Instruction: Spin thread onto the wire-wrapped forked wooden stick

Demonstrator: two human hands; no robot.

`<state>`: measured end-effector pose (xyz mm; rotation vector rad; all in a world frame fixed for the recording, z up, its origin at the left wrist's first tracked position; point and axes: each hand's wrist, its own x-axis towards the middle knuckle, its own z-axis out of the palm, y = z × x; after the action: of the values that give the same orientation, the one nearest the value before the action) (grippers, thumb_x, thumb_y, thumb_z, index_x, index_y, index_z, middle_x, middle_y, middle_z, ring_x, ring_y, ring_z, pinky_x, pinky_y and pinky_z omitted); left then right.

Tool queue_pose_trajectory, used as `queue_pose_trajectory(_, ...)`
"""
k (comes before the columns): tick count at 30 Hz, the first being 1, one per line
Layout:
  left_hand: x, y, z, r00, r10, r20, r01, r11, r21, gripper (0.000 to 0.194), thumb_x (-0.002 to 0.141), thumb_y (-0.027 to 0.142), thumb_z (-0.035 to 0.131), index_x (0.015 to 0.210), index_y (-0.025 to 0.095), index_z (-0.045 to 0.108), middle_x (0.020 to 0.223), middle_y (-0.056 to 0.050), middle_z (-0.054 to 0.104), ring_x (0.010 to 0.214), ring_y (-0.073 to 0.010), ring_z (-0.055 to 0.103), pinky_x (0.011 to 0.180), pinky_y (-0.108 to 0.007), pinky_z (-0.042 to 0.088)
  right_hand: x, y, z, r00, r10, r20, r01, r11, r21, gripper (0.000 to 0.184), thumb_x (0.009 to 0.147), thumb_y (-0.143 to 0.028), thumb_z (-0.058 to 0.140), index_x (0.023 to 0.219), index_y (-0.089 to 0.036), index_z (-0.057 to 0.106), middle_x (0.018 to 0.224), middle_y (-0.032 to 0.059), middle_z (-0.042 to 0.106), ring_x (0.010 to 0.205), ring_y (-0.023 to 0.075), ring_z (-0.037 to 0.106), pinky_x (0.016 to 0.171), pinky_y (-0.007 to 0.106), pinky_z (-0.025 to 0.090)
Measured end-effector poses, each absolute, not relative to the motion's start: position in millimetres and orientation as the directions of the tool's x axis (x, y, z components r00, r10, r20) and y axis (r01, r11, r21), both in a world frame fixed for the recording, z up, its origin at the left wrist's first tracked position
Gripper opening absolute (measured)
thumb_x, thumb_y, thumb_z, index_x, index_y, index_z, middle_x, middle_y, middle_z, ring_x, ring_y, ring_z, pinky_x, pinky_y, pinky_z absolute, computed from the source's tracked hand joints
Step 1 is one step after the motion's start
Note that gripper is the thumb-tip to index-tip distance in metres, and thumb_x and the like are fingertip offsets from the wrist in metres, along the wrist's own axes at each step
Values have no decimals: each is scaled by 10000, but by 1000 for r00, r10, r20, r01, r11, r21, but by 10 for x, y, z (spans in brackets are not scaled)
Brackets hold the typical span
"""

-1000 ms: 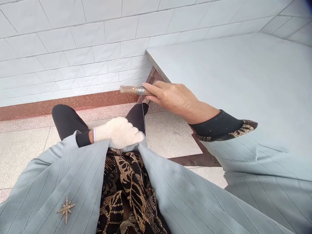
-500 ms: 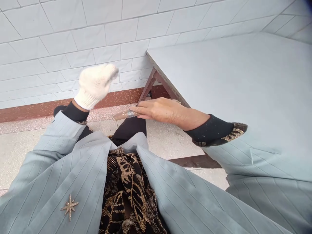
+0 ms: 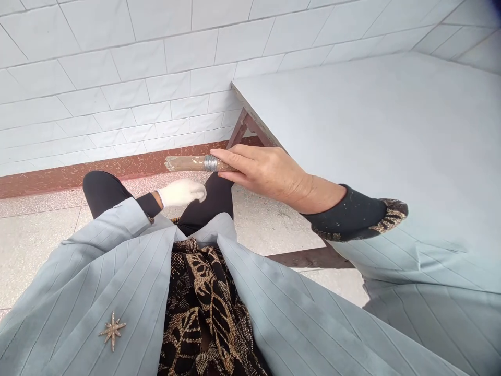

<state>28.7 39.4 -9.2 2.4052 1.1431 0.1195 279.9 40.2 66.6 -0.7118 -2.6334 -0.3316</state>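
Observation:
My right hand (image 3: 266,167), bare, is closed around a worn wooden handle (image 3: 185,163) with silver wire (image 3: 210,163) wound round it. The handle's blunt, chipped end points left, roughly level. Whatever is at its other end is hidden behind the hand. Lower down, over my lap between the knees, is my left hand (image 3: 180,192) in a white knitted glove. Its fingers are curled together, and the palm side is out of sight. The gloved hand is apart from the handle.
To the right stands a pale-topped table (image 3: 352,120) with a brown frame (image 3: 238,128). White wall tiles (image 3: 117,73) rise ahead above a reddish-brown skirting (image 3: 58,169). My dark-trousered knees (image 3: 102,188) are over the speckled floor (image 3: 35,235).
My gloved left hand has dropped from in front of the wall to my lap, moving down and right. My right hand has raised the handle slightly and brought it level.

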Motion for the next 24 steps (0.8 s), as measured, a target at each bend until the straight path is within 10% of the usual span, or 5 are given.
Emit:
queue_pose_trajectory(5,356,-180,234,818,510,-266,575,-740,349,289,1077,279,485,996,243,760,874,10,786,712,-149,676,634,-271,404,2784,422,667,-762,550,340,597,801,42,468,1090,-312,530,1537,-180,574,1177,130,763,988,251,703,767,341,537)
queue_pose_trajectory(17,107,-70,1141,710,679,187,697,-715,-54,233,948,211,506,829,219,705,684,-30,666,602,-175,591,570,-314,333,2776,412,641,-917,395,57,398,915,61,380,1118,-320,508,1459,-189,612,1077,110,765,794,189,635,626,284,373)
queue_pose_trajectory(24,-42,565,845,465,820,335,777,-559,291,309,970,249,460,1051,233,758,947,-63,780,917,-225,708,832,-352,523,2802,352,690,-882,399,249,422,906,42,505,1150,-405,411,1590,-187,527,1172,141,751,923,233,684,737,342,516)
